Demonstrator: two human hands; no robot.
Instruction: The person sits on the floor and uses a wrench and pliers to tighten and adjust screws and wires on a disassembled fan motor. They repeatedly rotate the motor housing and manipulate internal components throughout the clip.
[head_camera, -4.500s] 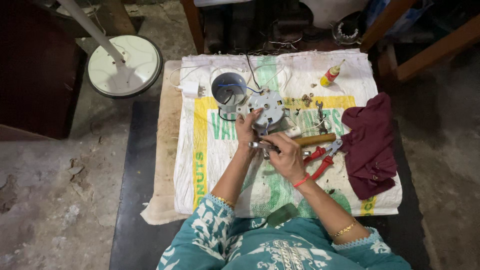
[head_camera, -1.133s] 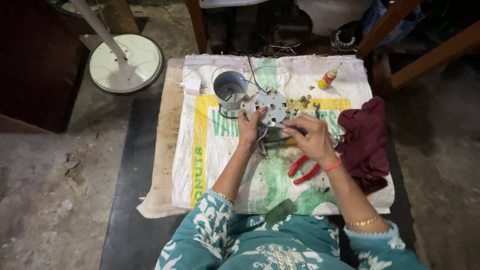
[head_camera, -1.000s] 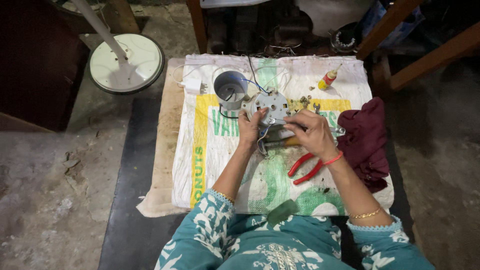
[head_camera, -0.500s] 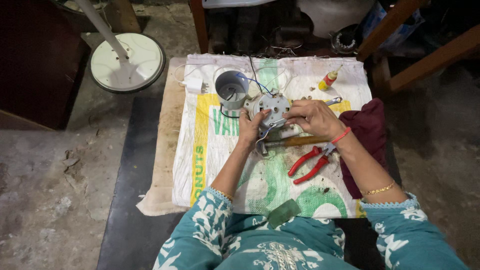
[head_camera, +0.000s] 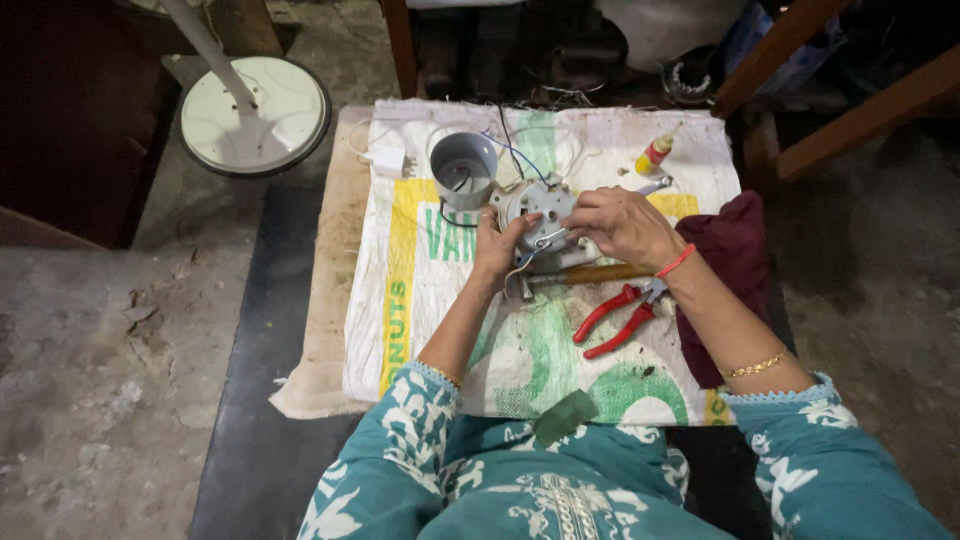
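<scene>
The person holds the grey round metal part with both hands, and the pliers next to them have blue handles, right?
Not quite. The head view shows both the left hand and right hand on the grey round part, but the pliers have red handles, not blue.

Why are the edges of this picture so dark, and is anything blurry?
Head view: light falls mainly on the sack, so the left hand, right hand and grey part show clearly; the top corners sink into shadow. The pliers are sharp; the sleeves at the bottom edge look slightly soft; no strong glare.
</scene>
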